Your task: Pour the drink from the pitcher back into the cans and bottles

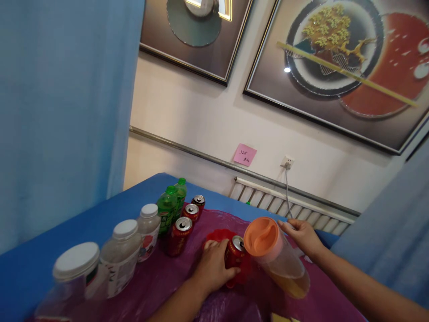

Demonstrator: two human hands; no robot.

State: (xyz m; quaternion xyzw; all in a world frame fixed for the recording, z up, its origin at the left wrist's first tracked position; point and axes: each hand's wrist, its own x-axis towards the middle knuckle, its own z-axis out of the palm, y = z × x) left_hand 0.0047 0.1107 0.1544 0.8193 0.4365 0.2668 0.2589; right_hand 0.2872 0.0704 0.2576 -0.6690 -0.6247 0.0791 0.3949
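My left hand is closed around an opened red drink can, which stands over a red scalloped dish. My right hand grips a clear plastic pitcher at its handle side; the handle itself is mostly hidden. The pitcher leans left, its orange lid close beside the can's top. Yellowish liquid lies in the pitcher's lower end. Whether any liquid is flowing, I cannot tell.
Several red cans stand in a row on a purple plastic sheet, beside green bottles and white-capped clear jars. Blue covering lies beneath the sheet. Behind are a radiator and a rail.
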